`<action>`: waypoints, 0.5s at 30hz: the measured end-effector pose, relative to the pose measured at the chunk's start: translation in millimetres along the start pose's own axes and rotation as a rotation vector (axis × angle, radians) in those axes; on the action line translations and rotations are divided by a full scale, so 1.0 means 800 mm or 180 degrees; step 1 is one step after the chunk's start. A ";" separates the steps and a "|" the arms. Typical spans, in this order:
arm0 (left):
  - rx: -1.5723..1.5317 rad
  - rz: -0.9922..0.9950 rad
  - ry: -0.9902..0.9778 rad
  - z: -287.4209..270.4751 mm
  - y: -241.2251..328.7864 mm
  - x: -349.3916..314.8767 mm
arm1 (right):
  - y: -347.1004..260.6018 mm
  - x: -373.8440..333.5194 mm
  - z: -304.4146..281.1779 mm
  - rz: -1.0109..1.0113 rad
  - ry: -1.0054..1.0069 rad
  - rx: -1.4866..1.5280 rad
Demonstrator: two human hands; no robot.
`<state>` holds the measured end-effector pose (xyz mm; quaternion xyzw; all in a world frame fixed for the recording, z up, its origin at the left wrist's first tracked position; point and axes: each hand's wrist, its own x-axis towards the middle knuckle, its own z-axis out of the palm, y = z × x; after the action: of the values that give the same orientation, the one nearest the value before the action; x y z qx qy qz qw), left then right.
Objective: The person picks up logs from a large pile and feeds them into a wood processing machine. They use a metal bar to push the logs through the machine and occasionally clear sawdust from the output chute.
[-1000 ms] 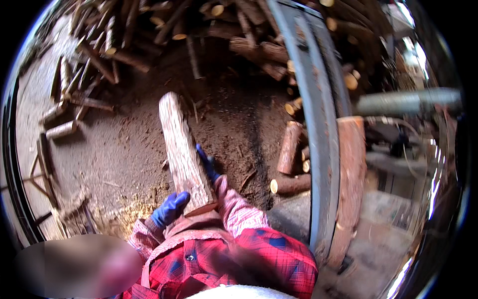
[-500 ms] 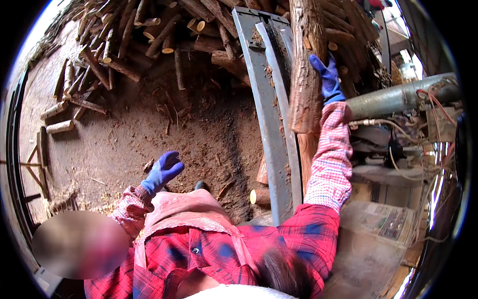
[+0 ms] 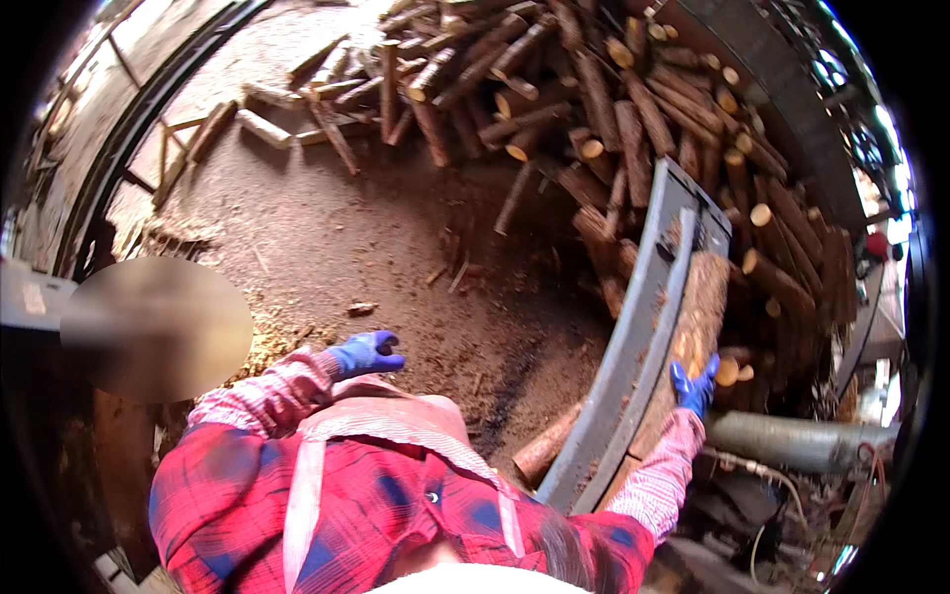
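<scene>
A bark-covered log [image 3: 704, 293] lies lengthwise in a grey steel channel [image 3: 616, 342] to my right. Against the log's right side rests my right hand [image 3: 696, 385], in a blue glove, with its fingers spread rather than wrapped round it. Another piece of wood continues along the channel beneath my right forearm, partly hidden by it. My left hand [image 3: 367, 354], also gloved in blue, hovers in front of my apron with nothing in it. Its fingers are loosely bent and apart from the thumb.
A large heap of cut logs [image 3: 554, 104] spreads across the far side. One log [image 3: 547, 443] lies on the floor by the channel's left side. A thick metal cylinder [image 3: 797, 439] with hoses stands at the right. Bark scraps litter the dirt floor [image 3: 396, 257].
My view has turned left, so the channel and heap appear further right. The log now lies lower along the channel, with my right hand still against it. My left hand stays empty.
</scene>
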<state>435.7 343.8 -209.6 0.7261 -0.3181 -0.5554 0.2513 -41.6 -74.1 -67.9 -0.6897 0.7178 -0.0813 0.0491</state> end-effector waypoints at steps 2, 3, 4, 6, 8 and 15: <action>-0.0051 0.0106 0.0043 -0.032 -0.029 0.007 | -0.016 -0.011 -0.004 -0.0036 -0.0006 -0.0322; -0.0024 0.0177 0.0080 -0.042 -0.031 0.010 | -0.042 -0.029 -0.023 0.0302 -0.0057 -0.0854; 0.0006 0.0247 0.0115 -0.054 -0.034 0.011 | -0.058 -0.035 -0.014 0.0171 0.0250 -0.1384; -0.0109 0.0271 0.0136 -0.081 -0.051 0.021 | -0.092 -0.051 0.025 -0.0557 0.1118 -0.1521; -0.0072 0.0202 0.0170 -0.109 -0.085 0.036 | -0.161 -0.093 0.113 -0.0756 0.1560 0.0050; -0.0668 -0.1116 0.1017 -0.239 -0.265 0.016 | -0.394 -0.380 0.387 -0.1628 -0.3268 0.0806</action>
<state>661.3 478.5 -321.1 0.8186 -0.0842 -0.4987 0.2722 337.4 203.1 -326.2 -0.7809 0.3976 0.1687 0.4513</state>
